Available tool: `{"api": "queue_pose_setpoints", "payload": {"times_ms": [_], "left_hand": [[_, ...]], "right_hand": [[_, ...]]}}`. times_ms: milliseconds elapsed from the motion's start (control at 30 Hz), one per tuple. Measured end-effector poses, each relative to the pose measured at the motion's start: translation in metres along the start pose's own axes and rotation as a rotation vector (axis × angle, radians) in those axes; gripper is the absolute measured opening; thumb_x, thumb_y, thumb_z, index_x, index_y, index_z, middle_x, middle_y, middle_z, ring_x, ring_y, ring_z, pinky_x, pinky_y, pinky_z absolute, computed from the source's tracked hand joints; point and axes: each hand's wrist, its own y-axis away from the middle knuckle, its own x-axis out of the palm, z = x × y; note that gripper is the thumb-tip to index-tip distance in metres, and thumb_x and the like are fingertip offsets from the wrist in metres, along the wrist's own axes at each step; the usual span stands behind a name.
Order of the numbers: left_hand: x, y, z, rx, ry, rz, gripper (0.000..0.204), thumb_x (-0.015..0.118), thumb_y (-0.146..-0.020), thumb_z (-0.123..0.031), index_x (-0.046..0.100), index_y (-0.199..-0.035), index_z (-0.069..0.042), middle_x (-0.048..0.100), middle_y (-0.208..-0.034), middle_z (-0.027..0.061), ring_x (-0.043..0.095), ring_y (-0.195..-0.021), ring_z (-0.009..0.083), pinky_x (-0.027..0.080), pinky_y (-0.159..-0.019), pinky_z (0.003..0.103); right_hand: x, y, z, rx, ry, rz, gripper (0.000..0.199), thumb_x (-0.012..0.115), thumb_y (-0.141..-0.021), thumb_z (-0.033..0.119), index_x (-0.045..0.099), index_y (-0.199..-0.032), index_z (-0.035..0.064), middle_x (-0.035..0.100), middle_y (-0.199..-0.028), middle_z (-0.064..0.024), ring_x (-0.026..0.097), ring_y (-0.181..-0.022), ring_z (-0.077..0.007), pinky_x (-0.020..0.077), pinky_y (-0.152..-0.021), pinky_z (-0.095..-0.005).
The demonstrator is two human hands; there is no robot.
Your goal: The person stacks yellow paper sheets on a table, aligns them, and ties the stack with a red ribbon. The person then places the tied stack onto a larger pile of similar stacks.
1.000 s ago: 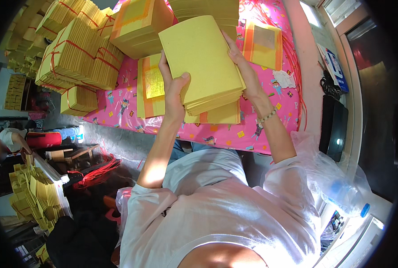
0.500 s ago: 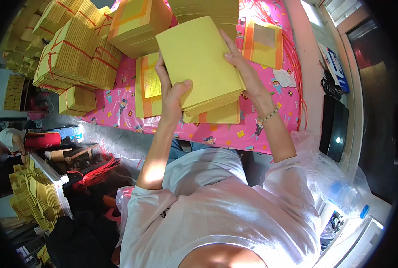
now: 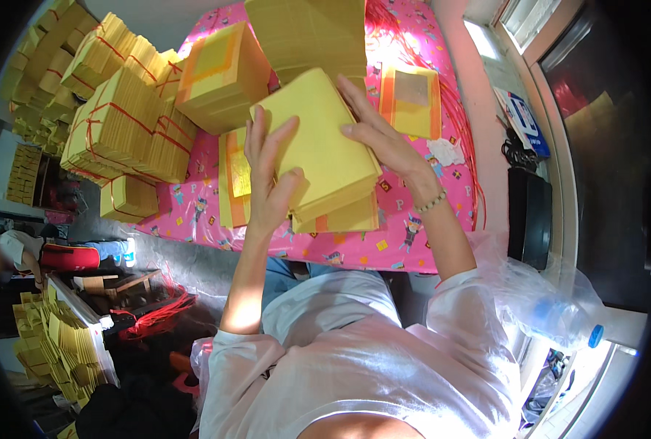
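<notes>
A thick stack of yellow paper sheets (image 3: 324, 150) sits tilted in front of me, its lower layers slightly fanned at the near edge. My left hand (image 3: 268, 172) is at its left edge, open, with fingers spread and the thumb near the top sheet. Along the right edge lies my right hand (image 3: 385, 140), fingers stretched out and apart, with a beaded bracelet on the wrist. Partly under the stack, more yellow sheets (image 3: 340, 220) stick out toward me. To the left lies a yellow sheet with an orange band and gold square (image 3: 239, 175).
A pink patterned tablecloth (image 3: 194, 192) covers the table. Tall yellow paper stacks (image 3: 223, 80) and red-tied bundles (image 3: 121, 128) stand at the back left. Another orange-banded sheet (image 3: 424, 110), crumpled white tissue (image 3: 446, 151) and red strings lie right. A person (image 3: 20, 252) is at far left.
My fingers were wrapped around the stack's sides and now are stretched out against its edges. The view has shifted, so the table sits lower in the picture.
</notes>
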Motion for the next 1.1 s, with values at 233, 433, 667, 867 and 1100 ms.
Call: {"api": "queue_pose_setpoints", "payload": {"times_ms": [233,433,667,867,1100], "left_hand": [[-0.015,-0.011,-0.012,0.101,-0.203,0.109,0.056,0.049,-0.071,-0.022,0.055,-0.126,-0.013,0.032,-0.148,0.0132,0.014,-0.139,0.0417,0.006,-0.112,0.053],[-0.019,-0.019,-0.018,0.166,-0.238,0.324,0.052,0.039,-0.074,-0.017,0.061,-0.121,-0.016,0.046,-0.14,0.0069,0.023,-0.138,0.0358,0.006,-0.112,0.055],[-0.027,-0.026,-0.025,0.166,-0.226,0.326,0.043,0.042,-0.083,-0.023,0.059,-0.122,-0.02,0.044,-0.141,0.0088,0.025,-0.135,0.039,0.006,-0.111,0.055],[-0.03,-0.035,-0.033,0.189,-0.281,0.34,0.039,0.044,-0.089,-0.03,0.058,-0.124,-0.019,0.043,-0.141,0.0081,0.026,-0.136,0.0355,0.005,-0.112,0.054],[-0.037,-0.037,-0.039,0.192,-0.214,0.294,0.037,0.047,-0.089,-0.026,0.059,-0.121,-0.014,0.045,-0.139,0.0108,0.029,-0.135,0.0354,0.011,-0.111,0.054]], "right_hand": [[0.001,0.001,-0.008,0.023,0.212,0.025,0.072,0.042,-0.086,0.014,0.006,-0.148,0.0003,0.007,-0.155,-0.013,0.004,-0.143,-0.0224,0.0092,-0.115,-0.0339],[-0.006,0.0,-0.004,0.019,0.135,0.024,0.066,0.042,-0.093,0.022,0.01,-0.148,0.0027,0.015,-0.153,-0.0155,0.011,-0.142,-0.0257,0.0121,-0.114,-0.0357],[-0.095,-0.016,-0.046,0.021,0.283,-0.643,0.035,0.052,-0.093,0.023,0.055,-0.122,0.0043,0.06,-0.117,-0.0089,0.057,-0.105,-0.019,0.0467,-0.084,-0.0339],[-0.213,0.007,-0.098,0.516,1.077,-0.884,0.025,0.059,-0.085,0.019,0.062,-0.107,0.0068,0.061,-0.107,-0.0167,0.06,-0.096,-0.0326,0.0498,-0.08,-0.0417],[-0.239,0.03,-0.141,0.474,1.377,-0.943,0.022,0.063,-0.083,0.026,0.062,-0.096,0.0076,0.059,-0.097,-0.0167,0.06,-0.092,-0.0371,0.0493,-0.078,-0.0467]]}}
